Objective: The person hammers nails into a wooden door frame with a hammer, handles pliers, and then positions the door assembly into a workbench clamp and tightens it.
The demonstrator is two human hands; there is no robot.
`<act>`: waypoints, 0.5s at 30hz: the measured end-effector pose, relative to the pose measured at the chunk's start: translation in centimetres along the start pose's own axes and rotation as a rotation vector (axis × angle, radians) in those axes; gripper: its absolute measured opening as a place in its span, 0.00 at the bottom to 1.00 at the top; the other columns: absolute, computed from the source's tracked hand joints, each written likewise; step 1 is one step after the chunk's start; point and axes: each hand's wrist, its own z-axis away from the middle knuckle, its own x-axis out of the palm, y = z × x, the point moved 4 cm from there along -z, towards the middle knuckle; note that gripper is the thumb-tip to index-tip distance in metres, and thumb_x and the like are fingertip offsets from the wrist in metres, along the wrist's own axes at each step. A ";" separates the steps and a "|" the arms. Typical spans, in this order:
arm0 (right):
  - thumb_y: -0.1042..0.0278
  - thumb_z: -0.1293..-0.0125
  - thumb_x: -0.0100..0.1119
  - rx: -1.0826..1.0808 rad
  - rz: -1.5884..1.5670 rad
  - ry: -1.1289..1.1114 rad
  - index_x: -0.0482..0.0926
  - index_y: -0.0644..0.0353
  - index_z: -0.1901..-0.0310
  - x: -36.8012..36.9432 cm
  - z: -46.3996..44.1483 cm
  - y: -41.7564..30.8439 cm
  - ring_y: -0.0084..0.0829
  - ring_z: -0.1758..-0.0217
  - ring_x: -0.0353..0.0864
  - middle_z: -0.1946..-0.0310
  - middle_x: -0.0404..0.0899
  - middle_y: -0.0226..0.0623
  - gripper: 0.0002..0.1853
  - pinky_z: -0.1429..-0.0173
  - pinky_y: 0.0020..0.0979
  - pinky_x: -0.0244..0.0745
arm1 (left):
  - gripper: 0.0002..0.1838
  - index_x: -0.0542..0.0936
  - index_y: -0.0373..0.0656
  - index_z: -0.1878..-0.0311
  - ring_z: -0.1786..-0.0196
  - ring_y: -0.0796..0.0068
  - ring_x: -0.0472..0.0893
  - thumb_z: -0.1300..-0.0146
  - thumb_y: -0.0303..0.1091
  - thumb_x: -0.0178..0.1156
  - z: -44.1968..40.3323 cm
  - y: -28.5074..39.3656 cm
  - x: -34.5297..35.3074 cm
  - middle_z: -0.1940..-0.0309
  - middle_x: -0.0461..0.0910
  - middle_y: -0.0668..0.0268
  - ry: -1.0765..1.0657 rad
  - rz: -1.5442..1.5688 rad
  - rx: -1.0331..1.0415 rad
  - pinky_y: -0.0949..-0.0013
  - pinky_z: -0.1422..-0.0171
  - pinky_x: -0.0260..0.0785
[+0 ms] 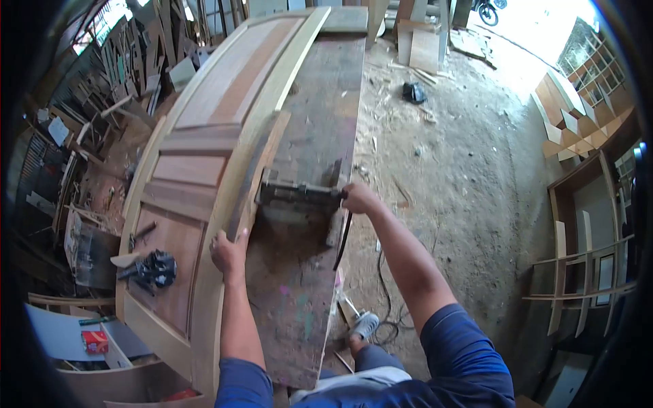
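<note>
A panelled wooden door [194,139] lies flat on a long, paint-stained workbench [320,88]. Along its right edge runs a narrow wooden strip [272,146]. My left hand [229,253] grips the strip's near end beside the door, thumb toward the bench. To the right, my right hand [358,197] is closed on the outer end of a dark metal clamp-like tool [299,193]. This tool lies across the bench, and its far end meets the strip. Exactly how it touches the wood I cannot make out. A black power tool [156,269] rests on the door's lower panel.
Wood offcuts [129,61] lean in stacks at the left. A red box [95,342] sits on a board at lower left. Dusty floor [462,177] lies right of the bench, with a black object [413,92] and a cable [388,299]. Wooden frames [585,231] stand at the far right.
</note>
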 end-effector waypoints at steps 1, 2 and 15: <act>0.64 0.46 0.66 -0.022 0.000 0.005 0.90 0.58 0.56 -0.5 -0.1 0.1 0.56 0.48 0.89 0.56 0.90 0.52 0.16 0.43 0.48 0.84 | 0.33 0.83 0.35 0.53 0.45 0.40 0.84 0.39 0.62 0.75 -0.9 1.4 -0.2 0.52 0.85 0.44 -0.018 0.012 -0.015 0.43 0.40 0.78; 0.63 0.46 0.66 -0.040 0.001 -0.009 0.89 0.58 0.56 -0.6 -0.6 0.3 0.56 0.49 0.89 0.56 0.90 0.52 0.16 0.43 0.47 0.84 | 0.33 0.83 0.35 0.53 0.44 0.40 0.84 0.39 0.61 0.75 -0.9 1.8 -0.3 0.52 0.85 0.44 -0.052 0.015 -0.037 0.43 0.40 0.78; 0.60 0.28 0.70 0.393 -0.567 0.756 0.78 0.64 0.36 4.3 6.8 -2.2 0.48 0.59 0.89 0.59 0.88 0.45 0.25 0.47 0.49 0.82 | 0.32 0.78 0.36 0.56 0.46 0.42 0.84 0.38 0.59 0.76 -0.9 1.2 -0.3 0.54 0.84 0.49 -0.080 0.036 -0.042 0.43 0.42 0.79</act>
